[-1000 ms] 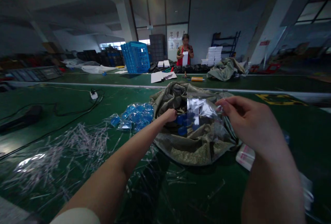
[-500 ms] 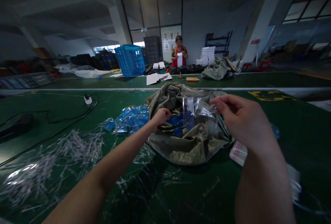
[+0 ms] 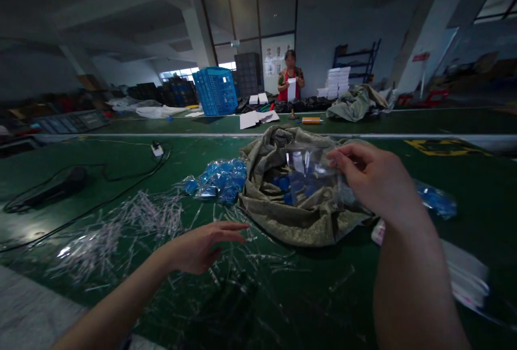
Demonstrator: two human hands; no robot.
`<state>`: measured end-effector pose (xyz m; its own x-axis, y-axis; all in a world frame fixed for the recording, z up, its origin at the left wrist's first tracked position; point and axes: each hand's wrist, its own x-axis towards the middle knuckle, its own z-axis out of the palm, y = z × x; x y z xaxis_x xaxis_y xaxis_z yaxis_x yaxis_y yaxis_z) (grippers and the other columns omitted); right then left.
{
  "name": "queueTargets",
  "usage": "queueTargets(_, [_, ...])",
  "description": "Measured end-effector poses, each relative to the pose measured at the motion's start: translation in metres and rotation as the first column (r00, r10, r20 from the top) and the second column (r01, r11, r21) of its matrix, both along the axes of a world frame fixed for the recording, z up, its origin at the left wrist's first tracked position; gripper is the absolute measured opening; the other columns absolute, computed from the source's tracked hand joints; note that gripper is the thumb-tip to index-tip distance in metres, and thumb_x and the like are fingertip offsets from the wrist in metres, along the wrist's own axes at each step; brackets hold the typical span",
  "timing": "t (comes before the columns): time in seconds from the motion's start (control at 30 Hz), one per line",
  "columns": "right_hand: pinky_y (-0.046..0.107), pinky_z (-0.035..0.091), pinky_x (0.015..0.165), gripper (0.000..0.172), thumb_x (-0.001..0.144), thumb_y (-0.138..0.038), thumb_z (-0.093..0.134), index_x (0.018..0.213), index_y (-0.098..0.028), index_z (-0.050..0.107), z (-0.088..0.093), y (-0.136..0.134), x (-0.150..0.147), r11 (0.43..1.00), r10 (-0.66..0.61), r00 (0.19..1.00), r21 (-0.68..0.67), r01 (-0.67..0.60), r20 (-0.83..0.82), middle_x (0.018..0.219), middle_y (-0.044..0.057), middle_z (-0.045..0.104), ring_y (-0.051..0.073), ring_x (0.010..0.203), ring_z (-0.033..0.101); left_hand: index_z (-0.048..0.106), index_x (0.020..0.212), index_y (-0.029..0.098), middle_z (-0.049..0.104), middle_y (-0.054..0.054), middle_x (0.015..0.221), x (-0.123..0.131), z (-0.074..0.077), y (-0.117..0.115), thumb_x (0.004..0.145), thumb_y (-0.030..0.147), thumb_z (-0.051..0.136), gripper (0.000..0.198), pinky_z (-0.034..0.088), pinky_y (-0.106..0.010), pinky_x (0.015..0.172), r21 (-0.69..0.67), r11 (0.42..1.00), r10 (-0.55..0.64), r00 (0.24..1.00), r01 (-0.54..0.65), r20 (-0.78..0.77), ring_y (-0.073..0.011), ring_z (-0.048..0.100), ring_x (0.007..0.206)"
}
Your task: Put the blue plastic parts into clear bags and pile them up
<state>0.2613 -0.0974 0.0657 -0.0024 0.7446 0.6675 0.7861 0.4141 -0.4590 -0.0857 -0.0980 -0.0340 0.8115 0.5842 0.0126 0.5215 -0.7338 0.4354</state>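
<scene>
My right hand (image 3: 365, 175) pinches the edge of a clear plastic bag (image 3: 307, 164), which hangs over the mouth of a grey-green woven sack (image 3: 302, 231). Blue pieces (image 3: 285, 183) lie inside the sack, partly seen through the bag. My left hand (image 3: 205, 245) is open, fingers stretched out, above the table in front of the sack, with nothing visible in it. Thin clear plastic strips (image 3: 258, 258) are scattered near its fingertips. Left of the sack sits a heap of blue items in clear bags (image 3: 222, 177).
A large pile of plastic strips (image 3: 149, 218) covers the left of the green table. Black cable (image 3: 133, 180) runs to a white socket (image 3: 157, 149). Stacked clear bags (image 3: 464, 272) lie by my right forearm. A person (image 3: 291, 78) stands behind the far table, near a blue crate (image 3: 216, 91).
My left hand has drawn back from the sack's mouth toward me and its fingers have opened. My right hand still holds the clear bag. The view has shifted slightly left.
</scene>
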Motion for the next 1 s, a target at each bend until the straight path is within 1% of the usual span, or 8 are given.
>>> queueTargets(0.1, [0.029, 0.044, 0.066, 0.019, 0.087, -0.033, 0.055, 0.084, -0.020, 0.069, -0.001, 0.001, -0.007, 0.999, 0.037, 0.999, -0.023, -0.037, -0.008, 0.082, 0.005, 0.071, 0.018, 0.070, 0.063, 0.070, 0.093, 0.022, 0.063, -0.004, 0.124, 0.003, -0.007, -0.001, 0.065, -0.003, 0.045, 0.045, 0.046, -0.033, 0.095, -0.057, 0.998, -0.002, 1.000, 0.003, 0.024, -0.0196, 0.057, 0.114])
queueTargets(0.17, [0.029, 0.044, 0.065, 0.018, 0.086, -0.034, 0.057, 0.085, -0.021, 0.070, -0.003, 0.003, -0.010, 0.997, 0.060, 0.998, -0.047, -0.061, -0.034, 0.083, 0.004, 0.071, 0.018, 0.071, 0.063, 0.066, 0.065, 0.017, 0.072, -0.002, 0.092, 0.009, -0.011, 0.002, 0.060, -0.004, 0.039, 0.035, 0.049, -0.025, 0.078, -0.104, 0.993, 0.057, 0.993, -0.046, 0.106, -0.0148, 0.065, 0.088])
queueTargets(0.23, [0.029, 0.045, 0.065, 0.019, 0.085, -0.035, 0.058, 0.086, -0.021, 0.069, -0.006, 0.006, -0.013, 0.992, 0.093, 0.994, -0.080, -0.098, -0.065, 0.083, 0.003, 0.071, 0.018, 0.070, 0.064, 0.055, 0.050, 0.015, 0.061, 0.000, 0.058, 0.017, -0.009, 0.005, 0.056, -0.002, 0.038, 0.025, 0.042, -0.019, 0.056, -0.152, 0.983, 0.127, 0.977, -0.101, 0.169, -0.0095, 0.056, 0.058])
queueTargets(0.3, [0.029, 0.046, 0.064, 0.020, 0.084, -0.037, 0.058, 0.086, -0.021, 0.069, -0.009, 0.009, -0.016, 0.985, 0.127, 0.988, -0.110, -0.136, -0.085, 0.081, 0.003, 0.071, 0.018, 0.070, 0.064, 0.050, 0.047, 0.015, 0.047, 0.003, 0.046, 0.025, 0.000, 0.008, 0.056, 0.000, 0.039, 0.020, 0.032, -0.019, 0.047, -0.169, 0.976, 0.171, 0.966, -0.139, 0.195, -0.0073, 0.043, 0.047])
queueTargets(0.47, [0.030, 0.046, 0.064, 0.022, 0.085, -0.040, 0.057, 0.085, -0.021, 0.069, -0.013, 0.013, -0.021, 0.976, 0.155, 0.985, -0.141, -0.165, -0.082, 0.078, 0.003, 0.071, 0.019, 0.070, 0.064, 0.063, 0.072, 0.014, 0.050, 0.003, 0.058, 0.043, 0.028, 0.015, 0.083, 0.021, 0.045, 0.023, 0.031, -0.021, 0.050, -0.147, 0.964, 0.252, 0.944, -0.224, 0.213, -0.0084, 0.043, 0.053])
queueTargets(0.67, [0.028, 0.044, 0.061, 0.021, 0.087, -0.037, 0.054, 0.085, -0.022, 0.069, -0.011, 0.011, -0.027, 0.954, 0.218, 0.975, -0.202, -0.221, -0.039, 0.080, 0.002, 0.071, 0.018, 0.069, 0.063, 0.063, 0.097, 0.016, 0.062, -0.004, 0.085, 0.060, 0.039, 0.031, 0.088, 0.041, 0.050, 0.029, 0.042, -0.025, 0.060, -0.019, 0.855, 0.436, 0.699, -0.518, 0.567, -0.0128, 0.054, 0.069])
queueTargets(0.83, [0.028, 0.045, 0.062, 0.020, 0.088, -0.034, 0.053, 0.087, -0.021, 0.068, -0.010, 0.009, -0.037, 0.912, 0.323, 0.946, -0.252, -0.323, -0.043, 0.084, 0.002, 0.071, 0.017, 0.072, 0.063, 0.063, 0.113, 0.021, 0.065, -0.008, 0.111, 0.072, 0.057, 0.037, 0.084, 0.041, 0.058, 0.035, 0.049, -0.035, 0.081, -0.021, 0.889, 0.362, 0.673, -0.458, 0.645, -0.0199, 0.061, 0.095])
queueTargets(1.0, [0.028, 0.046, 0.063, 0.020, 0.088, -0.034, 0.053, 0.087, -0.020, 0.068, -0.011, 0.010, -0.041, 0.892, 0.356, 0.934, -0.283, -0.352, -0.040, 0.084, 0.004, 0.070, 0.017, 0.072, 0.062, 0.072, 0.096, 0.022, 0.073, -0.003, 0.098, 0.082, 0.068, 0.043, 0.087, 0.040, 0.054, 0.027, 0.050, -0.032, 0.080, -0.082, 0.939, 0.314, 0.737, -0.334, 0.598, -0.0178, 0.065, 0.090])
